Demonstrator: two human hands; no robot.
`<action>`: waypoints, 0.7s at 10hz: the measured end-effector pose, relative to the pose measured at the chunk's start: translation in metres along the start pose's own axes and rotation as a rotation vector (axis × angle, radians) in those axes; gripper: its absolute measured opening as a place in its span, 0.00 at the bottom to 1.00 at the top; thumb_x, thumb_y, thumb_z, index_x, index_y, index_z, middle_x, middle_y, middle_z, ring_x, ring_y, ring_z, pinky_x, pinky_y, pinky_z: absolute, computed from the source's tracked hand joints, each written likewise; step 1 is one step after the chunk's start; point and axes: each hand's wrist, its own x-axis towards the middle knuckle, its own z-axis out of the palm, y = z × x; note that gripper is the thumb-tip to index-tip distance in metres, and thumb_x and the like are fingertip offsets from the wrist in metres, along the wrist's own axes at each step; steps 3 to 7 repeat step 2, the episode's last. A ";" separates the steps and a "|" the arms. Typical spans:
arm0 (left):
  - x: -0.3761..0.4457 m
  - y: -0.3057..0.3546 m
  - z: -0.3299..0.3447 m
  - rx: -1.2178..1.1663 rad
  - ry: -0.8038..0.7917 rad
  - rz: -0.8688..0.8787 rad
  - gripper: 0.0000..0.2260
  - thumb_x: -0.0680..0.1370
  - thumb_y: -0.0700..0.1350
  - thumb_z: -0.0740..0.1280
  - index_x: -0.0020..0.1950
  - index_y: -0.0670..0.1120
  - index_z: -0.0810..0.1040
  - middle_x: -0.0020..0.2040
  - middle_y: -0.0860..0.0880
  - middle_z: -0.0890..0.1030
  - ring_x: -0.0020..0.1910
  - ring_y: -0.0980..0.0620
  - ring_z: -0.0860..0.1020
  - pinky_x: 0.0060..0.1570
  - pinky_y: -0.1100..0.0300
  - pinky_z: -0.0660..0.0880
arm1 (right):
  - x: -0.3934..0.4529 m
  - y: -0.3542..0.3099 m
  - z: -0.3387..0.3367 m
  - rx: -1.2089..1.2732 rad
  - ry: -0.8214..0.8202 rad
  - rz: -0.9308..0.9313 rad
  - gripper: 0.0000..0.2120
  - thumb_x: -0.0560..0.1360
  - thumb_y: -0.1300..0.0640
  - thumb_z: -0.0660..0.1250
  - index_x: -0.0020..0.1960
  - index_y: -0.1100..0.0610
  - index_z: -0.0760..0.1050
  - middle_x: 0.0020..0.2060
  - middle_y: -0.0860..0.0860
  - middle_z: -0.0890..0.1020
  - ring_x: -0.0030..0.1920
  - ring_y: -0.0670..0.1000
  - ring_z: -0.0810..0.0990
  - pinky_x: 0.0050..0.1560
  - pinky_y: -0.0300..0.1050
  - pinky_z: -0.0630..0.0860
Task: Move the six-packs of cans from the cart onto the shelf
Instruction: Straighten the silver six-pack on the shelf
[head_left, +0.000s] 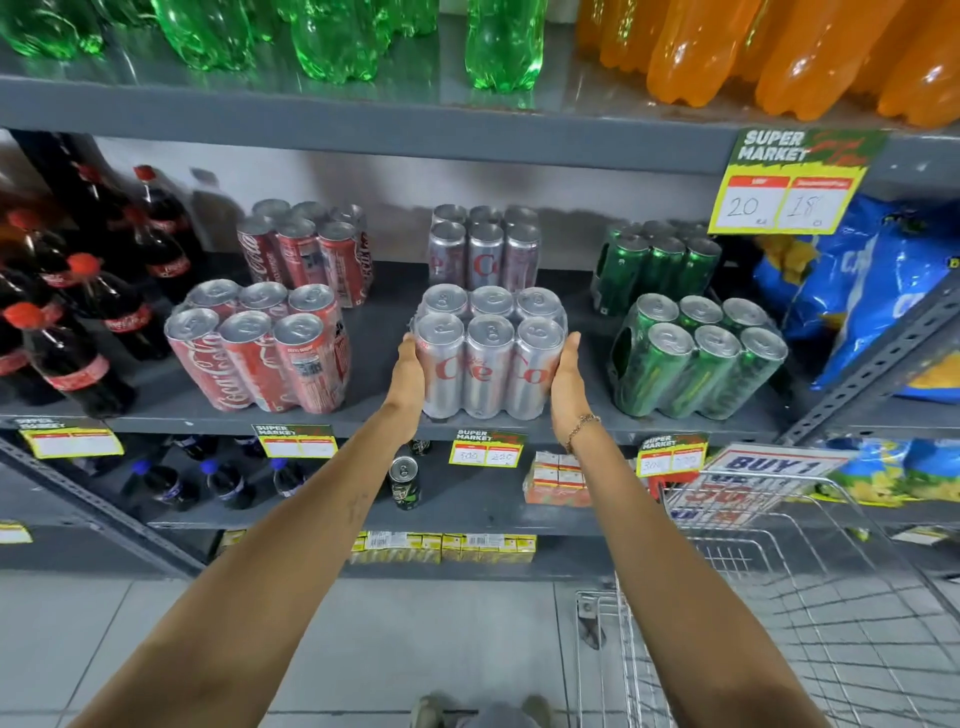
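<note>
A silver six-pack of cans (489, 353) stands at the front of the grey middle shelf (384, 421). My left hand (410, 374) presses its left side and my right hand (567, 376) presses its right side. Behind it stands a second silver six-pack (485, 249). Two red six-packs sit to the left, one at the front (260, 353) and one at the back (306, 249). Two green six-packs sit to the right, one at the front (701, 358) and one at the back (654, 265). The wire cart (779, 597) is at the lower right; no six-packs show inside it.
Dark cola bottles (78, 312) fill the shelf's left end and blue snack bags (857, 291) its right end. Green and orange bottles (504, 47) stand on the shelf above. A yellow price sign (789, 192) hangs at the upper right. Lower shelves hold small bottles, a single can and cartons.
</note>
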 end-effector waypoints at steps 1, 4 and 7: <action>-0.002 0.005 0.000 0.020 0.012 -0.034 0.23 0.80 0.59 0.46 0.45 0.53 0.79 0.41 0.56 0.83 0.42 0.59 0.77 0.45 0.65 0.71 | -0.005 -0.009 0.000 -0.022 0.009 0.013 0.30 0.75 0.33 0.39 0.56 0.45 0.75 0.63 0.54 0.77 0.59 0.50 0.74 0.64 0.45 0.64; -0.012 0.010 -0.001 0.123 0.063 -0.014 0.29 0.79 0.62 0.43 0.65 0.48 0.73 0.65 0.46 0.76 0.62 0.48 0.74 0.66 0.54 0.66 | -0.015 -0.006 0.000 -0.108 0.114 -0.087 0.32 0.76 0.34 0.40 0.61 0.50 0.73 0.62 0.53 0.77 0.62 0.52 0.73 0.68 0.50 0.64; -0.012 0.010 -0.001 0.123 0.063 -0.014 0.29 0.79 0.62 0.43 0.65 0.48 0.73 0.65 0.46 0.76 0.62 0.48 0.74 0.66 0.54 0.66 | -0.015 -0.006 0.000 -0.108 0.114 -0.087 0.32 0.76 0.34 0.40 0.61 0.50 0.73 0.62 0.53 0.77 0.62 0.52 0.73 0.68 0.50 0.64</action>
